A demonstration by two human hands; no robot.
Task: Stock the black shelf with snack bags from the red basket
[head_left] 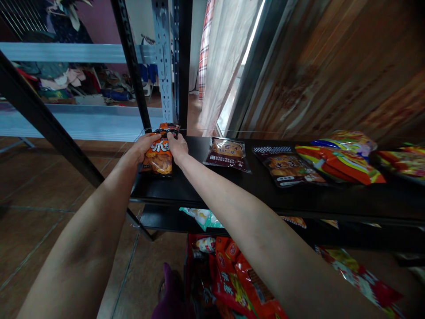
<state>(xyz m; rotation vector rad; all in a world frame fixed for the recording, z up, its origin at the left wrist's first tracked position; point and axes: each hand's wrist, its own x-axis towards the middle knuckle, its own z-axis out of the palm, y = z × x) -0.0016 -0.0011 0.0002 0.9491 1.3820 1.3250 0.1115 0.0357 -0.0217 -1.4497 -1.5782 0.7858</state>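
Two-handed hold, left end of the black shelf (pixel 195 188). Left hand (pixel 143 145) and right hand (pixel 178 147) grip opposite sides of the orange packet (pixel 158 163), fingers partly hidden but apparently closed on it. Light, even pressure from both sides should avoid crushing it.

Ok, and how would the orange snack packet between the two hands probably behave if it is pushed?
The orange snack packet would probably flex rather than stay stiff, since its wrapper looks like thin plastic film. The glossy highlights suggest it may slide quite easily on the smooth-looking black shelf.
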